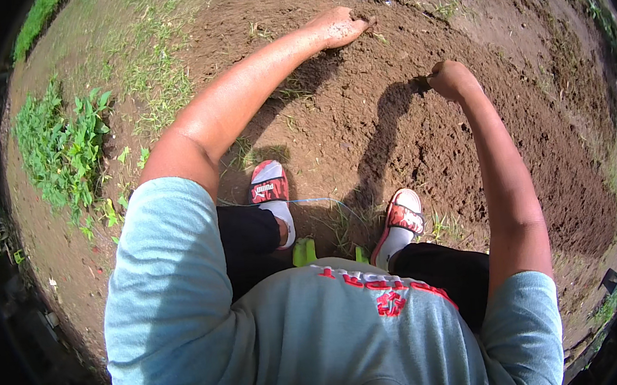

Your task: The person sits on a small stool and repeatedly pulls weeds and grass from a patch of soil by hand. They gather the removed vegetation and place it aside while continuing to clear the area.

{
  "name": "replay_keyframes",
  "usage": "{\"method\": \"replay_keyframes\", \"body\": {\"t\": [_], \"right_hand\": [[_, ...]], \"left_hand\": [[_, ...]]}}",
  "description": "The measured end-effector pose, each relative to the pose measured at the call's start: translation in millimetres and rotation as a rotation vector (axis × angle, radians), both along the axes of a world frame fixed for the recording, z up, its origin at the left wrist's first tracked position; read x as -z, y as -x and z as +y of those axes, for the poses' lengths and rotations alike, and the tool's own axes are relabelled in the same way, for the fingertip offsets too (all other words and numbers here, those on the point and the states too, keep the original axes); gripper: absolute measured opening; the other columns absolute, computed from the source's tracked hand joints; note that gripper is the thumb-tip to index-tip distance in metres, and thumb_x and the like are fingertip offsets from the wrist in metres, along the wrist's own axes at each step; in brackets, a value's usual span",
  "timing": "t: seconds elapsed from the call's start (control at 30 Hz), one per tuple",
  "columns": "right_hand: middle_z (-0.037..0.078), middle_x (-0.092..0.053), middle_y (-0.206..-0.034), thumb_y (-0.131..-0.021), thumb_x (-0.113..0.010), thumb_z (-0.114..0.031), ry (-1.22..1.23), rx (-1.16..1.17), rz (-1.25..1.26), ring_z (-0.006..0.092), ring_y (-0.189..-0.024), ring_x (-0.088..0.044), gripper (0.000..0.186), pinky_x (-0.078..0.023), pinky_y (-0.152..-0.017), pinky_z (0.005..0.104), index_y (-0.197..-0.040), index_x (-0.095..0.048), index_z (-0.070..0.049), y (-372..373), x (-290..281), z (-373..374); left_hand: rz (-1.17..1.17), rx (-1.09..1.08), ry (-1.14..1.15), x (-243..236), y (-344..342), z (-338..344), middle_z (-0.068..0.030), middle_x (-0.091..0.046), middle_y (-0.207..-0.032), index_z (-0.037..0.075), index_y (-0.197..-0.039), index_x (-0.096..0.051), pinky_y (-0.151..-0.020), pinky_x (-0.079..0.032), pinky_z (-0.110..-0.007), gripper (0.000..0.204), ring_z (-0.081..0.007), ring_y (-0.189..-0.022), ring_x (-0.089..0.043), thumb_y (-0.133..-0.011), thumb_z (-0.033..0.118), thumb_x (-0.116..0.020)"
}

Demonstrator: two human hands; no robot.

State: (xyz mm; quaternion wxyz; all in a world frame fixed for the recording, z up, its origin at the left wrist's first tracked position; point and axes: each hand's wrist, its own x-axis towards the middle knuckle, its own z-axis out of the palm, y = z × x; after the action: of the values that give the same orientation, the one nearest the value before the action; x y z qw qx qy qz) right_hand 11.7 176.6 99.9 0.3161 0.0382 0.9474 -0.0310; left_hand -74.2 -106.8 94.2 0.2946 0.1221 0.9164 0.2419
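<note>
Bare ground, bright sun; places taken from your left sandal (268,188). The loose brown soil (432,134) lies ahead and to the right of that sandal, crumbly and broken up, spreading well out on the right.

Your left hand (342,27) is far ahead of the sandal and somewhat to its right, arm stretched out, down at the soil. Fingers mostly bent in, one digit reaching forward; dark specks of dirt on the skin. Can't tell whether you have hold of anything, nor whether the tip touches.

Your right hand (453,81) is ahead and well to the right of the sandal, nearer you than the left hand. Knuckles up, fingers bent inward; the underside is hidden, so how tightly they close, and on what, can't be told. Your right arm's dark shadow (380,135) falls between that hand and your feet.

Right sandal (404,212): right of the left one and a bit nearer you; both red-patterned, over white socks. A thin blue strand (313,199) runs off to the left sandal's right. Bright green piece (303,252) just behind it. Leafy plants (63,151) well to its left; patchy grass (160,88) ahead and left.
</note>
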Motion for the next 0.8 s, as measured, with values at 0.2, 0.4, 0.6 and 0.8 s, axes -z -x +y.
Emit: {"method": "replay_keyframes", "body": {"t": [0.2,0.4,0.6,0.8], "right_hand": [[0.020,-0.074,-0.122,-0.095,-0.066,-0.028,0.046,0.039,-0.011,0.0342,-0.116,-0.070,0.034,-0.055,-0.102,0.0429,-0.118,-0.076,-0.005,-4.6,-1.4,14.3],[0.015,-0.074,-0.125,-0.095,-0.065,-0.028,0.096,0.076,0.023,0.0307,-0.119,-0.069,0.035,-0.054,-0.106,0.0408,-0.124,-0.075,-0.011,-11.7,-3.2,31.7],[0.015,-0.073,-0.128,-0.094,-0.065,-0.027,0.103,0.098,-0.044,0.0302,-0.120,-0.069,0.037,-0.052,-0.108,0.0412,-0.127,-0.073,-0.012,-7.9,-1.4,38.4],[0.015,-0.072,-0.130,-0.095,-0.064,-0.027,0.095,0.095,-0.018,0.0303,-0.122,-0.068,0.038,-0.052,-0.108,0.0414,-0.128,-0.073,-0.013,-10.4,-0.5,39.1]], "left_hand": [[0.110,0.305,-0.020,77.2,-7.8,-2.9,-0.0282,-0.059,-0.140,0.015,-0.141,-0.058,-0.107,-0.049,-0.046,0.061,-0.0392,-0.127,-0.060,-0.085,0.025,-0.080],[0.250,-0.183,-0.171,102.5,6.4,10.0,-0.0191,-0.068,-0.134,0.027,-0.135,-0.068,-0.103,-0.054,-0.046,0.046,-0.0347,-0.120,-0.068,-0.090,0.030,-0.078],[-0.176,-0.427,-0.195,128.9,-114.3,98.8,-0.0173,0.017,-0.173,0.033,-0.156,-0.049,-0.124,-0.033,-0.046,0.062,-0.0489,-0.154,-0.026,-0.096,0.029,-0.065],[0.278,0.158,-0.277,197.4,-135.3,53.0,-0.0112,-0.073,-0.107,0.008,-0.102,-0.071,-0.104,-0.050,-0.049,0.027,-0.0365,-0.116,-0.065,-0.084,-0.008,-0.059]]}}
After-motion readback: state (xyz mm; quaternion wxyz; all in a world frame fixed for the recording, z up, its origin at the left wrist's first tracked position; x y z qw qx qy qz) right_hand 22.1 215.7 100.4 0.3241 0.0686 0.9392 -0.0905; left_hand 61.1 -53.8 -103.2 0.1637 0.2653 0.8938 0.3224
